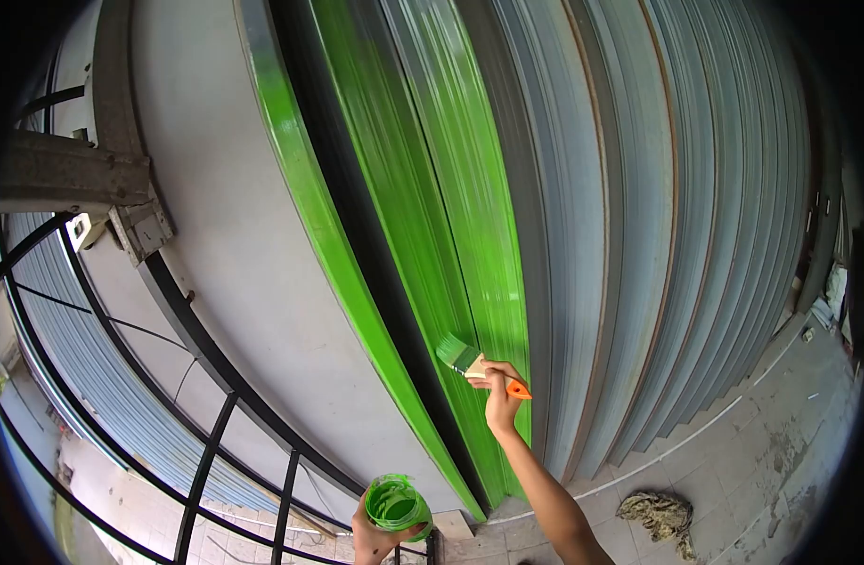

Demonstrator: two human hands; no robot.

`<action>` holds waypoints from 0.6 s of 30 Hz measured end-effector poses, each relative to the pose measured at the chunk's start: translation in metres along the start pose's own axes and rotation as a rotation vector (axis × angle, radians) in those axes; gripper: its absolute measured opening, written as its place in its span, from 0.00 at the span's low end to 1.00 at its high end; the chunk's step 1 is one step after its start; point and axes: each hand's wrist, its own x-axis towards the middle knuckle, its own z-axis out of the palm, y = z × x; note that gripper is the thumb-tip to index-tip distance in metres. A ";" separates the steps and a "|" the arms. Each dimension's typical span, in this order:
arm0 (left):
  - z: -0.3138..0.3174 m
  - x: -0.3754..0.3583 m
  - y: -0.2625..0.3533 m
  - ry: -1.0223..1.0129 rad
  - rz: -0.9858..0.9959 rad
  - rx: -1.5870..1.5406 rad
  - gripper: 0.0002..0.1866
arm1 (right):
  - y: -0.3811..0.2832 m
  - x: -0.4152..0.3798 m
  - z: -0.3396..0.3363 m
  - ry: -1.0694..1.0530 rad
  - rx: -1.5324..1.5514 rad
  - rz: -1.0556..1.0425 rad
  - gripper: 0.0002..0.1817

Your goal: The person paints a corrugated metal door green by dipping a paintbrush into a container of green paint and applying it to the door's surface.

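Note:
My right hand (501, 394) grips a paintbrush (468, 360) by its orange-tipped wooden handle. The green-coated bristles rest against, or just over, a corrugated metal panel (423, 226) whose left ribs are wet with bright green paint. Down at the bottom, my left hand (374, 539) is wrapped round a small open container of green paint (394, 507), its rim smeared with the same colour. Paint thins out near the top of the ribs, where grey metal shows through.
Unpainted grey ribs (630, 235) continue to the right. A pale wall (225, 188) and a black metal frame (215, 433) stand at the left. On the tiled floor (733, 461) lies a crumpled, stained cloth (660, 516).

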 end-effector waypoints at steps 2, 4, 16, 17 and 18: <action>-0.003 0.002 -0.011 0.013 0.006 0.040 0.46 | 0.012 -0.025 -0.021 0.116 -0.054 0.103 0.10; -0.004 0.004 -0.007 -0.001 -0.001 0.041 0.46 | 0.018 -0.028 -0.023 0.184 -0.007 0.192 0.10; -0.007 0.006 -0.022 -0.047 -0.015 -0.013 0.45 | -0.070 0.053 0.096 0.101 0.290 -0.054 0.09; -0.007 0.006 -0.021 -0.054 -0.019 -0.011 0.45 | -0.056 0.041 0.087 0.105 0.265 -0.033 0.08; -0.007 0.007 -0.018 -0.063 -0.021 -0.007 0.45 | -0.038 0.025 0.073 0.108 0.188 -0.028 0.08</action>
